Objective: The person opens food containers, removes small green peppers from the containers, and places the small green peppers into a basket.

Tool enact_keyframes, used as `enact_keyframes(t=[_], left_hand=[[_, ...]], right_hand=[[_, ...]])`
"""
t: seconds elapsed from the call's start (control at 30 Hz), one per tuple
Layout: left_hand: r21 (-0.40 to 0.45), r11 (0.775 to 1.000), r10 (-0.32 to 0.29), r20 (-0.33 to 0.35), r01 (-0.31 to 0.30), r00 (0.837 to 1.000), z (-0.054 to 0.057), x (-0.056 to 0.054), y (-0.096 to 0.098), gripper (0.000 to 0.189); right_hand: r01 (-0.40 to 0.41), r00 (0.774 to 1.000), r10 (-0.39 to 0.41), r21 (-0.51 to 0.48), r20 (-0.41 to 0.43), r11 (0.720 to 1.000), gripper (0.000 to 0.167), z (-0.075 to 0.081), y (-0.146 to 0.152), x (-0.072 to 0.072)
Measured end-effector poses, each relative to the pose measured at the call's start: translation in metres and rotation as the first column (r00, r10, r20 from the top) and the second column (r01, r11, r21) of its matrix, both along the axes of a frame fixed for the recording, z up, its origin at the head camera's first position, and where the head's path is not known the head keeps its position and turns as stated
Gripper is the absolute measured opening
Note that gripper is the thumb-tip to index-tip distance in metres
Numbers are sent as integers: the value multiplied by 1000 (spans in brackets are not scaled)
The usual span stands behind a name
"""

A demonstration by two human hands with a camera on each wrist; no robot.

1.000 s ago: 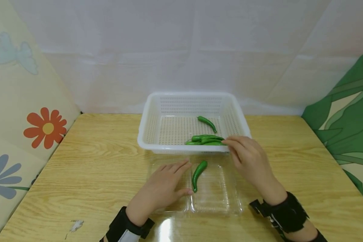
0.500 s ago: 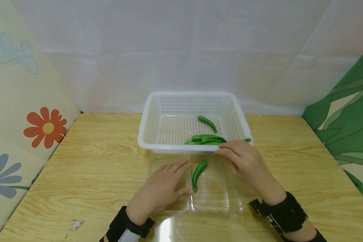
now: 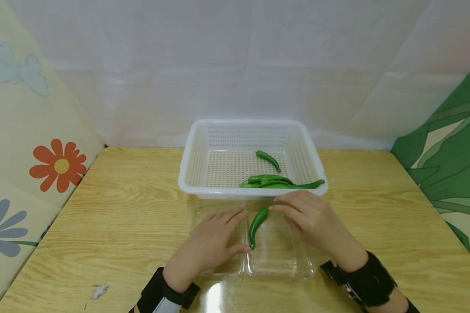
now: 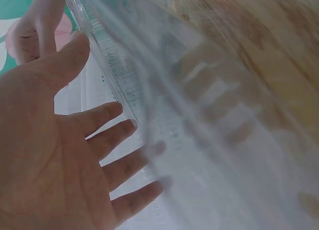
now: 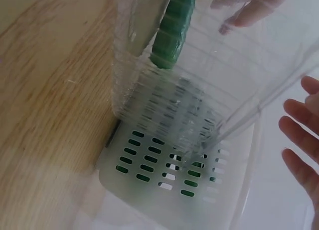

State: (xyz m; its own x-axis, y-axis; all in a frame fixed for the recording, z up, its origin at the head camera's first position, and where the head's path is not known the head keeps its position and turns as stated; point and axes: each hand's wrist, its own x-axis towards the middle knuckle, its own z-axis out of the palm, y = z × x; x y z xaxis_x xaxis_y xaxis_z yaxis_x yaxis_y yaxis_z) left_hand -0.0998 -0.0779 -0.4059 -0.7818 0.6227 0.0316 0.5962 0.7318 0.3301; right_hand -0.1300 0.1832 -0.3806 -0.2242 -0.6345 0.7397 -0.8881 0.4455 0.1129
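Note:
A clear plastic container [image 3: 276, 261] stands at the table's middle, with one curved green chili pepper [image 3: 257, 226] lying in it beside the central ridge. My left hand [image 3: 219, 239] lies over the container's left half, its fingers straight; the left wrist view shows the palm and spread fingers at the clear wall. Over the container's far right part is my right hand [image 3: 311, 217], its fingers extended near the pepper's upper end. In the right wrist view the right hand's fingers [image 5: 299, 128] hold nothing. Behind the container, a white basket [image 3: 215, 190] holds several green chili peppers [image 3: 272, 179].
One chili pepper [image 3: 268, 159] lies apart farther back in the basket, and another pepper [image 3: 313, 184] points toward its right wall. A white cloth [image 3: 235, 69] hangs behind. Printed panels [image 3: 446, 174] flank the wooden table [image 3: 133, 208].
My right hand has drawn back from the basket's peppers and moved left over the container, uncovering the pepper by the basket's right wall. The left hand has stayed in place.

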Motion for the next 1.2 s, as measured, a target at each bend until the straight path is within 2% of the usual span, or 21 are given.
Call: enact_keyframes(t=[0.4, 0.67, 0.7, 0.83, 0.87, 0.97, 1.2], left_hand=[[19, 1000, -9, -14, 9, 1000, 0, 0, -1, 78], [-2, 1000, 2, 13, -2, 1000, 0, -1, 0, 79], [-3, 1000, 1, 9, -1, 1000, 0, -1, 0, 79], [-4, 1000, -1, -3, 1, 1000, 0, 0, 0, 80], [-3, 1000, -2, -6, 2, 1000, -1, -1, 0, 79], [-1, 1000, -2, -5, 2, 1000, -1, 0, 0, 79], [-3, 1000, 1, 11, -1, 1000, -1, 0, 0, 79]], right_hand=[[-21, 997, 14, 82, 77, 996, 34, -7, -5, 4], [21, 985, -50, 170, 168, 985, 43, -13, -5, 7], [24, 983, -56, 180, 177, 983, 42, -14, -5, 7], [25, 974, -73, 218, 214, 976, 16, -17, -5, 7], [27, 972, -79, 229, 223, 973, 15, -18, -4, 7], [33, 961, -103, 262, 258, 965, 25, -20, -4, 7], [43, 937, -140, 292, 319, 956, 31, -27, -5, 7]])
